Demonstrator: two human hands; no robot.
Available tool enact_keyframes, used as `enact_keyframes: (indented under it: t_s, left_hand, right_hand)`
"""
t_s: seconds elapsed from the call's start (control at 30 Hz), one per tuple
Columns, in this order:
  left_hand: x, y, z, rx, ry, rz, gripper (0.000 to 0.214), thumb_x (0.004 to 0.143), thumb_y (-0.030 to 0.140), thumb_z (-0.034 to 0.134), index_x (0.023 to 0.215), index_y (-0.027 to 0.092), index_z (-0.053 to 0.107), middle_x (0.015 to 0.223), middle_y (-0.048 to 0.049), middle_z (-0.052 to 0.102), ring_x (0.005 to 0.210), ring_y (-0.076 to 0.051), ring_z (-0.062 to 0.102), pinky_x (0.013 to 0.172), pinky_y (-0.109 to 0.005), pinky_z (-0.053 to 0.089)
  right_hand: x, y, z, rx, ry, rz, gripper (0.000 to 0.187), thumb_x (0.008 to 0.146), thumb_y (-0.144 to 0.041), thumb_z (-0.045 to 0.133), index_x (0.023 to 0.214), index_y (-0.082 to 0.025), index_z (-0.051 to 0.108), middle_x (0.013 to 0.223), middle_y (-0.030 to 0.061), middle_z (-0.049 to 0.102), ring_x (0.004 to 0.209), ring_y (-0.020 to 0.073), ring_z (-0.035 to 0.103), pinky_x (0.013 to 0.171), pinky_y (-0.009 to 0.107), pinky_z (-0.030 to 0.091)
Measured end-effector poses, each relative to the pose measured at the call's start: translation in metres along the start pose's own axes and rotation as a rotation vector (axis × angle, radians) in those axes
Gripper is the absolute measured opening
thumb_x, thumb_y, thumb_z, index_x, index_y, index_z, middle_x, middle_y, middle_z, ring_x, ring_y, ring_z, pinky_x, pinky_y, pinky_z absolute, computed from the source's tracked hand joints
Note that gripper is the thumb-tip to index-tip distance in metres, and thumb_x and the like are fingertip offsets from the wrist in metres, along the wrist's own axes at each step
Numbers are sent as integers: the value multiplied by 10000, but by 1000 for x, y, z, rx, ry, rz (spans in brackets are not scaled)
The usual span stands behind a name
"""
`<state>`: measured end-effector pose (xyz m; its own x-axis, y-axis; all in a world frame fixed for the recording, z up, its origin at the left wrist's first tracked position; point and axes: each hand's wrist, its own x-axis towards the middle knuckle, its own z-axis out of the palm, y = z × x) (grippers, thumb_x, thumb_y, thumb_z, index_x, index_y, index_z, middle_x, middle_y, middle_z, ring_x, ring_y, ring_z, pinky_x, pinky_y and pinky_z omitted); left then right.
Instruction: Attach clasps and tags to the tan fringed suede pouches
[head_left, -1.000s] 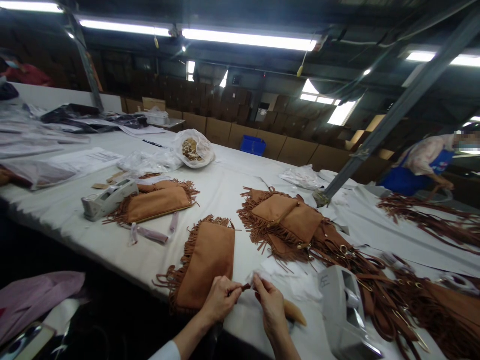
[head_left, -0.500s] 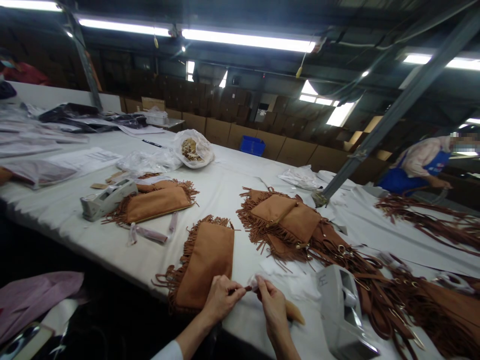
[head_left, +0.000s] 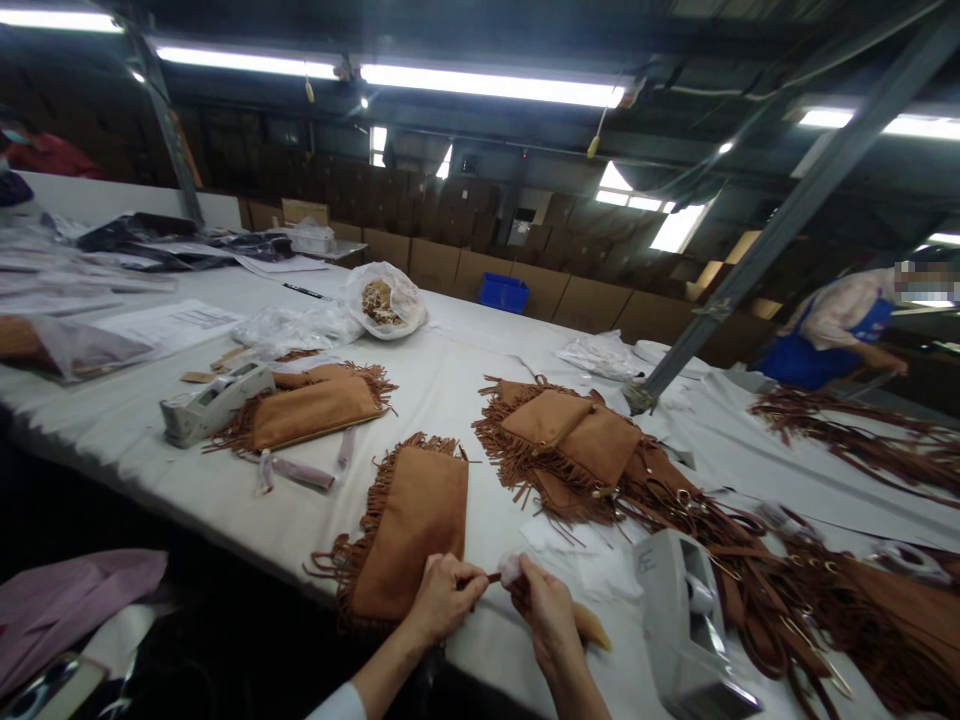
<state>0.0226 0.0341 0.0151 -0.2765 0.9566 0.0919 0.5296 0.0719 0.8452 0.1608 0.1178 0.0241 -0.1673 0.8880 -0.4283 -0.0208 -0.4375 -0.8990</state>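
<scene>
A brown fringed pouch [head_left: 416, 520] lies flat at the table's near edge, its fringe to the left. My left hand [head_left: 444, 595] rests against its lower right corner, thumb and fingers pinched on a thin brown leather strip [head_left: 493, 577] by the pouch's side. Between the fingers of my right hand [head_left: 546, 605] is a crumpled white wad [head_left: 511, 570], tissue or soft wrapping, touching the strip's free end. A tan, horn-shaped piece [head_left: 591, 627] sits on the table just right of that hand, partly hidden by it.
Grey tape dispensers stand at right [head_left: 686, 620] and left [head_left: 217, 400]. More fringed pouches [head_left: 574, 430] pile up beyond my hands, with brown straps [head_left: 742, 580] alongside. A slanted metal post [head_left: 795, 210] rises from the table. A co-worker [head_left: 840, 325] bends over straps at far right.
My right hand and the white wad have shifted very slightly; more of the wad shows. At far left, another person's hand has come further into view over a plastic-wrapped item.
</scene>
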Motion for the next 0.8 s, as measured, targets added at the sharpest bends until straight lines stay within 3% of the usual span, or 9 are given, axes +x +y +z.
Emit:
enact_keyframes:
  t_s: [0.23,0.43,0.8]
  left_hand:
    - [-2,2,0,-45,34,-15,282,844,347,521,764,244,770,583,6,682,669,-172,561,742,-297,297]
    - [0,-1,-1,-117,26,-35,317,850,365,500,737,222,760,541,3,657,650,-176,565,746,-290,339]
    - [3,-5,-7,-287,-45,-54,297,818,341,501,709,172,719,598,3,638,627,-149,554,670,-248,395]
  right_hand:
    - [1,0,2,-86,7,-17,346,626,-500,713,612,-157,668,538,21,636,512,136,558,515,241,398]
    - [-7,-1,1,-278,-37,-105,382,664,-534,683,611,-156,690,619,45,663,673,176,597,598,253,419]
    - [-5,-3,-3,-106,-63,-14,409,599,-562,737,675,-162,704,690,58,675,725,189,617,619,261,456]
